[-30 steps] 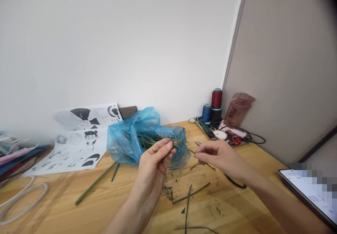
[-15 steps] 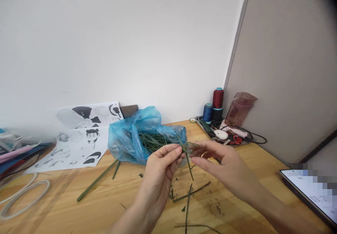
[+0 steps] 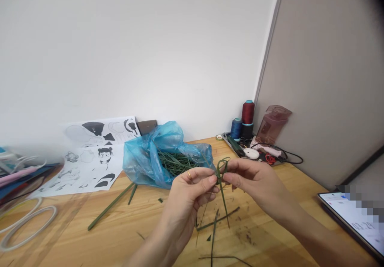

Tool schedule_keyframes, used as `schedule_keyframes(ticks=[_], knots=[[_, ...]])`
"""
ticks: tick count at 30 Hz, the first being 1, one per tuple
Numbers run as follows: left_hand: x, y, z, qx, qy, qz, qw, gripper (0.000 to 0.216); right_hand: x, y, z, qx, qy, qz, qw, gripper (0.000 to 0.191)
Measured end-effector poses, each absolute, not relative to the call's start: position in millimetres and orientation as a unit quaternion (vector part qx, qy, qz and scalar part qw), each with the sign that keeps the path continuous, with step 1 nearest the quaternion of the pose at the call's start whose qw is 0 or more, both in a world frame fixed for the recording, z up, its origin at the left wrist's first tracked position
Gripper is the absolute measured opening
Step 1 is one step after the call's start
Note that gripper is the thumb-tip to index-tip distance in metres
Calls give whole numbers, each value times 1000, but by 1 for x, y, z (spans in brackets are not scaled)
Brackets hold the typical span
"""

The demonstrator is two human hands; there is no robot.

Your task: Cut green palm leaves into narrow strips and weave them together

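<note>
My left hand (image 3: 192,191) and my right hand (image 3: 255,183) meet above the wooden table (image 3: 126,235), both pinching a thin green leaf strip (image 3: 222,170). The strip forms a small loop above the fingertips, and its loose end hangs down toward the table. A ring sits on a finger of my left hand. Just behind the hands lies a blue plastic bag (image 3: 150,155) holding several more green strips.
Cut green strips and scraps (image 3: 214,225) litter the table near the hands; a longer stem (image 3: 109,207) lies left. Printed cartoon sheets (image 3: 93,159) lean by the wall. Thread spools (image 3: 247,115), a tray of small tools and a cable sit back right. A tablet (image 3: 354,219) lies right; tape rings (image 3: 27,223) far left.
My right hand came in from the right and joined the left on the green strip. The strip now stands up in a loop between the fingertips, and both hands have shifted slightly right.
</note>
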State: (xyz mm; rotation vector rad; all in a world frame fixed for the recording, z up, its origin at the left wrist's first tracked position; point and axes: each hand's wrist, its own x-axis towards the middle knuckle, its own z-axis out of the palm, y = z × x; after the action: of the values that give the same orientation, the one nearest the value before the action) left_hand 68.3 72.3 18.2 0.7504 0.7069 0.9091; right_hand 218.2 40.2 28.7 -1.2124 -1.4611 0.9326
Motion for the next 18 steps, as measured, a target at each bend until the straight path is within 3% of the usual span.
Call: schedule_keyframes(ticks=[12,18], knots=[[68,64,25,468,331,420,703,7,216,36,34,-505,-599,375,496,10],[68,63,24,468,338,449,682,7,206,31,24,-516,-647,260,498,10]])
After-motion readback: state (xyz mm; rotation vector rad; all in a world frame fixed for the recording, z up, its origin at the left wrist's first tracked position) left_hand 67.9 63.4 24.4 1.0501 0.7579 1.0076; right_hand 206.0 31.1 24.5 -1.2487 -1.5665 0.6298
